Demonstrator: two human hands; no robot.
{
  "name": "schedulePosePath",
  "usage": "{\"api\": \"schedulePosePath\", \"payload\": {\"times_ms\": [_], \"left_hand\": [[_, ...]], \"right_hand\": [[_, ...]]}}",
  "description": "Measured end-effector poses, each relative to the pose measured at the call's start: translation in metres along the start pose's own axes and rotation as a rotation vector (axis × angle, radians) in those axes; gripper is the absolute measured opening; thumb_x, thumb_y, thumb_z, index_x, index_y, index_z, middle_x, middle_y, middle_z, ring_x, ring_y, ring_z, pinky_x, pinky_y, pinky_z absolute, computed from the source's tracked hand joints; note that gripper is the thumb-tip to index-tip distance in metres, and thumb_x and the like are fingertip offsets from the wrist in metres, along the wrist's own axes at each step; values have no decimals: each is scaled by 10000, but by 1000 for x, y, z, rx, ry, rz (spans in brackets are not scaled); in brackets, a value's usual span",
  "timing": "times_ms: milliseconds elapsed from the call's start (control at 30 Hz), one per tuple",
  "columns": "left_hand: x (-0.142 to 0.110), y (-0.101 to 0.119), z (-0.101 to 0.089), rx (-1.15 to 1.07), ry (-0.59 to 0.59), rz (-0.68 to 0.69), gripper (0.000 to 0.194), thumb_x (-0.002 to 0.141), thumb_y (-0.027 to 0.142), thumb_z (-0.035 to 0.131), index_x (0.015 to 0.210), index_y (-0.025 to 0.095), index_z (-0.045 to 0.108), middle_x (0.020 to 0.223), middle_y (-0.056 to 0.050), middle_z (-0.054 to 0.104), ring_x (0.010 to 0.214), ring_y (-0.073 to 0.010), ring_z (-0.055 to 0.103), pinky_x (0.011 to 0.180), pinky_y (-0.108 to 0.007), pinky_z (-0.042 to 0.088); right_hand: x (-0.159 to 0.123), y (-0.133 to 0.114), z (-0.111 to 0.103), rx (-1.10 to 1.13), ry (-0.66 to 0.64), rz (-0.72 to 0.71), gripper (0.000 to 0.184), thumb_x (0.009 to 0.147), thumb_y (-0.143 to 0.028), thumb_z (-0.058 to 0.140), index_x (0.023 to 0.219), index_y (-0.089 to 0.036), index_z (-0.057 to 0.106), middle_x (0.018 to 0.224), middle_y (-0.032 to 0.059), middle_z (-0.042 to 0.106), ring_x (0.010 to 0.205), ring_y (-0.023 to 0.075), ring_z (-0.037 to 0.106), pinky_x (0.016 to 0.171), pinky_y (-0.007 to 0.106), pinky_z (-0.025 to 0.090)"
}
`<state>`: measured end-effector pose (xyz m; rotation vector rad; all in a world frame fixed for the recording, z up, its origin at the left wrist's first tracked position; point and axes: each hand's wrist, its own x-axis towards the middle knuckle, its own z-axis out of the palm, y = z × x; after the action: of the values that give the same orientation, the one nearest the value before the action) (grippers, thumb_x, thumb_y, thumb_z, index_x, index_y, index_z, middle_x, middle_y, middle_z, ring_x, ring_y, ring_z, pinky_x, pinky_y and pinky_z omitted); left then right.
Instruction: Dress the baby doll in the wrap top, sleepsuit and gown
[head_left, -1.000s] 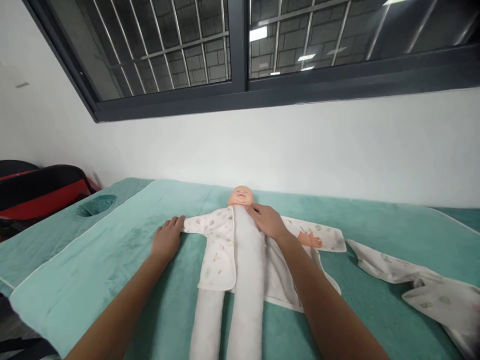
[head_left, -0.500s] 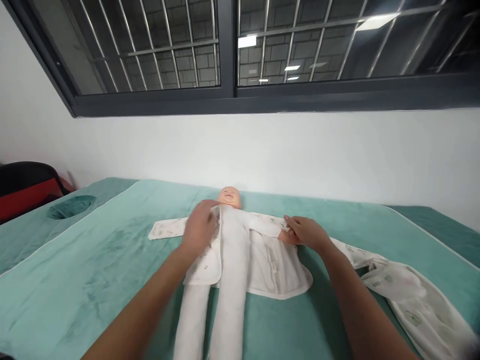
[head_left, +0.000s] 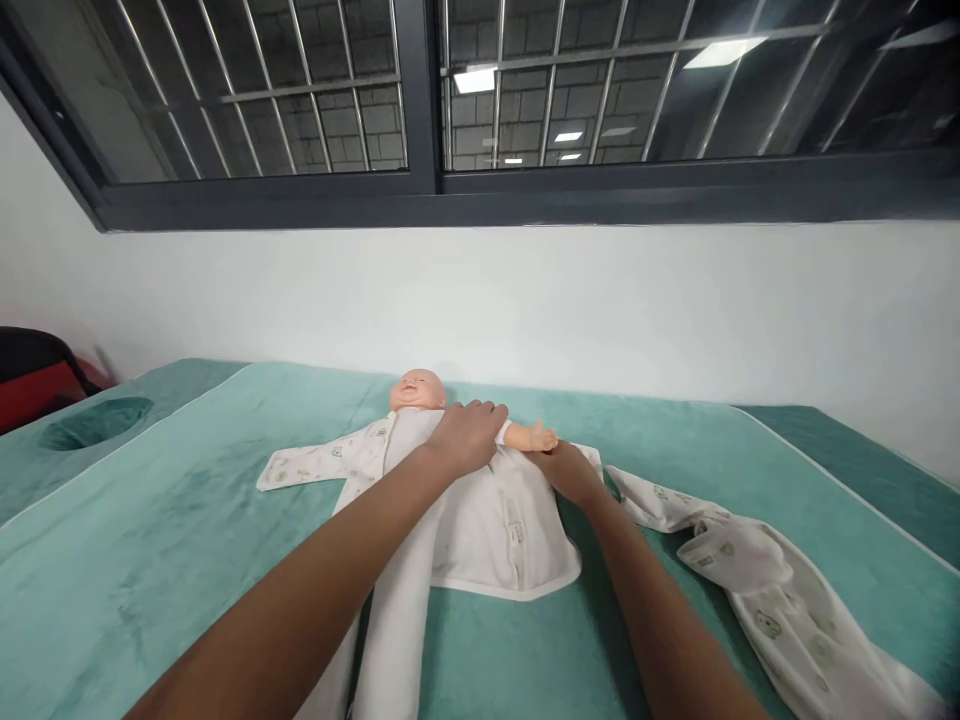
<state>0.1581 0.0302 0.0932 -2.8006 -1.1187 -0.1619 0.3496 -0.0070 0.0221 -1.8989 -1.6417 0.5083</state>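
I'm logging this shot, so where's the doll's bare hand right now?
In the head view, the doll's bare hand is just right of centre, close to the person's right hand, beyond the spread panel of the white jacket.

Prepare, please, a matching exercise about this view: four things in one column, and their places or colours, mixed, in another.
1. Left hand
2. Window frame
3. Right hand
4. Soft surface

A. Green
B. Just below the doll's hand in the picture
C. Over the doll's upper body
D. Dark grey

Pairs: 1-C, 2-D, 3-B, 4-A
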Motion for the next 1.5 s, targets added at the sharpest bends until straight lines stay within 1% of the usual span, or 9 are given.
{"api": "schedulePosePath", "payload": {"times_ms": [200,400,500,667,833,967,1133,1300,1500], "left_hand": [[-7,-5,-16,183,-67,1,287,738,15,508,977,162,568,989,-116,629,960,-277,562,827,-417,396],[-1,10,0,135,-64,-156,235,771,9,496,948,101,620,1014,-194,628,1034,-341,540,926,-515,332],[5,19,14,27,14,-239,309,763,59,543,1070,75,578,1101,-217,587,1031,-349,546,920,-517,350],[10,14,27,-300,110,-267,279,778,245,591,1035,137,584,1042,-135,634,919,-258,612,825,-381,463],[1,-30,5,-574,192,-133,142,761,176,510,852,171,619,857,-22,687,791,-155,623,718,-244,487],[-16,-64,-12,-620,287,-168,140,700,181,499,780,175,614,813,-27,671,798,-179,599,743,-288,487],[-42,-80,-8,-639,357,-372,130,733,193,479,753,196,607,869,-38,674,824,-190,600,782,-321,486],[-56,-75,0,-628,392,-519,191,826,289,476,945,198,594,1001,-55,666,930,-209,602,868,-368,466],[-57,-58,14,-560,268,-313,300,774,201,565,1071,181,601,1176,-98,608,1149,-259,513,1013,-420,396]], "right_hand": [[1,-3,4,420,-41,81,179,690,-349,624,771,-196,580,723,13,644,708,183,593,645,282,416],[-13,-22,-18,1205,-169,135,262,679,-352,693,840,-192,561,667,-35,600,598,134,558,576,252,408],[-22,-42,-19,1356,-181,100,295,683,-360,730,869,-195,572,699,-22,630,636,150,589,621,268,437],[-34,-70,-10,1293,-237,-54,378,726,-346,729,1060,-250,579,1043,21,670,797,168,635,738,309,489],[-43,-79,3,1137,-351,-280,498,758,-254,714,1223,-291,540,1371,38,506,1185,201,521,966,334,432],[-59,-94,10,945,-483,-375,522,813,-300,666,1306,-314,495,1369,52,504,1061,191,580,849,324,490],[-72,-109,19,853,-644,-387,399,861,-393,603,1247,-303,557,1248,50,601,766,133,611,741,327,521],[-67,-107,29,828,-468,-372,245,888,-371,562,1077,-234,637,1070,55,680,911,194,634,847,368,489],[-77,-118,35,616,-403,-453,212,863,-257,548,1034,-242,673,1072,41,661,932,195,603,792,337,483]]}}
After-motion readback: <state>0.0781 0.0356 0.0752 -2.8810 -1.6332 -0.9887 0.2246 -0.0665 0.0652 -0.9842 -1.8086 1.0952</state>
